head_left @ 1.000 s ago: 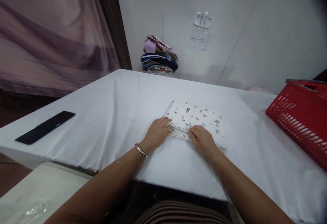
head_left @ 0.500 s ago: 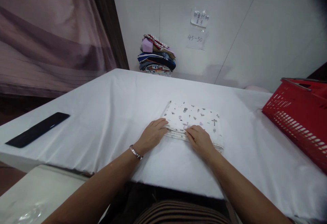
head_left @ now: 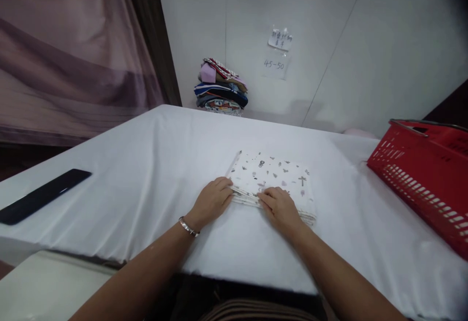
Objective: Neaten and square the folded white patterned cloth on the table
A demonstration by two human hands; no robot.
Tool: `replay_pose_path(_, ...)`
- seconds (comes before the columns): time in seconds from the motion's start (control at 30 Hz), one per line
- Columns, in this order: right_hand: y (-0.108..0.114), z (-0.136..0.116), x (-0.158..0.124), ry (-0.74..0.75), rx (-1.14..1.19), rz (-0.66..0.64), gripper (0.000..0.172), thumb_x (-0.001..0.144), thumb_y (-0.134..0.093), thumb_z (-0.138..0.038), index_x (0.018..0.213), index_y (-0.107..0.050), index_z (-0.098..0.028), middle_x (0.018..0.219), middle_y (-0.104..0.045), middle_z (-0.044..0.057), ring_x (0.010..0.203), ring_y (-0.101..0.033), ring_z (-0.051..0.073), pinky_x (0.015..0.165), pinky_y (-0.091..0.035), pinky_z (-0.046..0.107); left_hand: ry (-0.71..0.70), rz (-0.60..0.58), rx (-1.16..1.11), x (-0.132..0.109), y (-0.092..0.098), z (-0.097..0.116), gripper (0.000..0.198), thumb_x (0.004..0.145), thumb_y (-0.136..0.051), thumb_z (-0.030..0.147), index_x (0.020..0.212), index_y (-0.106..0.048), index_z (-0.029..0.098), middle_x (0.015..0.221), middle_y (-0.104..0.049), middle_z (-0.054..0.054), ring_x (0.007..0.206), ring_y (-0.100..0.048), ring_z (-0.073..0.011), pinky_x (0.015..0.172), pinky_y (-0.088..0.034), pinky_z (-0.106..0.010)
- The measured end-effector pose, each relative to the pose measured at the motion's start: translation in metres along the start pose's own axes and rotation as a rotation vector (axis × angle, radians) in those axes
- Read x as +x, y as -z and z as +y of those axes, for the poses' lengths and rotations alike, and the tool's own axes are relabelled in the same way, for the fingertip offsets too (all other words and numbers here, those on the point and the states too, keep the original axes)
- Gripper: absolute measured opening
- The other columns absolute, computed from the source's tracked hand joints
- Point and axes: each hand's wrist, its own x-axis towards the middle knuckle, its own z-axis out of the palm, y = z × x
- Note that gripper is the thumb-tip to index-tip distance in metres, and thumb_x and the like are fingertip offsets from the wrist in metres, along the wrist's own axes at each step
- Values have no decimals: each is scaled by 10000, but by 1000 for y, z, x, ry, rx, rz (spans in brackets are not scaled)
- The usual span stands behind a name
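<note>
A folded white cotton cloth with small dark prints [head_left: 272, 177] lies flat mid-tabletop [head_left: 146, 165], nearer its front edge. The left hand [head_left: 211, 201] and the right hand [head_left: 280, 209] rest on the cloth's near edge, each grip released, fingers flat and clasping nothing. A red plastic basket [head_left: 420, 174] sits at the right edge.

- Thin silver bracelet [head_left: 188, 227] on the wrist of the left hand [head_left: 210, 203].
- Bare forearm behind the right hand [head_left: 280, 209].
- Dark garment [head_left: 256, 311] with pale stripes at the lap.
</note>
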Motion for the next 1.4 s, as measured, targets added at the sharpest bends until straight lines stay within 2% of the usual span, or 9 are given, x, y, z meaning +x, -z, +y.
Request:
replay_pose_path(0.23,-1,-4,-3,40,-70,2,272,907,-410,-192,1113,-587,-216,984,-596,87,873,-497,194,748,-389,335,141,54,-217,-3,6,-4,78,804,-520,224,766,-587,221,999,-624,-17,933,-578,-154,778,-499,-314)
replay_pose_path(0.5,15,-9,-11,31,-17,-133,395,839,-472,-143,1228,-505,-203,1166,-568,94,1040,-497,222,872,-417,381,413,45,-233,6,11,-6,269,831,-466,324,590,-518,216,760,-649,20,744,-593,-136,645,-476,-269)
replay_pose_path(0.6,29,-5,-4,23,100,-165,358,833,-476,-153,1179,-541,-217,1158,-590,64,1047,-526,186,896,-437,340,438,58,-173,27,12,-3,219,847,-450,364,750,-593,230,864,-663,4,818,-596,-158,692,-484,-287)
replay_pose_path(0.73,26,-5,3,19,82,-183,372,869,-440,-203,1233,-512,-201,1289,-531,92,1195,-464,212,978,-398,394,294,29,-117,63,-1,2,336,838,-490,401,1092,-572,199,1286,-527,-76,1196,-458,-225,969,-399,-364)
replay_pose_path(0.93,8,-9,-11,42,57,-356,622,875,-454,-389,1416,-272,-142,1480,-247,121,1374,-194,250,1102,-204,482,355,-306,-93,73,-37,-5,617,851,-398,511,1313,-392,103,1473,-251,-165,1365,-187,-297,1058,-275,-443)
replay_pose_path(1.03,25,5,-5,19,158,-372,586,903,-380,-447,1425,-257,-209,1484,-248,80,1372,-208,210,1100,-228,448,357,-318,-110,69,-43,-9,633,857,-352,536,1340,-359,127,1491,-212,-142,1377,-144,-287,1067,-256,-445)
replay_pose_path(1.17,41,48,14,-194,49,-207,577,909,-339,-475,1406,-305,-182,1490,-232,103,1384,-157,227,1103,-186,469,375,-327,-123,69,-42,-11,646,849,-343,557,1344,-359,142,1495,-203,-127,1380,-133,-286,1065,-254,-454)
replay_pose_path(1.3,20,89,15,-402,-120,-216,559,899,-365,-449,1360,-373,-132,1453,-308,159,1369,-197,281,1067,-210,521,369,-326,-125,69,-41,-10,636,849,-339,553,1339,-369,149,1494,-205,-126,1380,-135,-283,1064,-252,-453)
replay_pose_path(1.4,2,101,7,-408,-172,-219,544,902,-350,-450,1342,-394,-134,1445,-329,154,1361,-224,280,1064,-210,514,365,-335,-144,68,-38,-9,628,843,-347,553,1328,-385,155,1494,-203,-124,1379,-138,-285,1063,-251,-451)
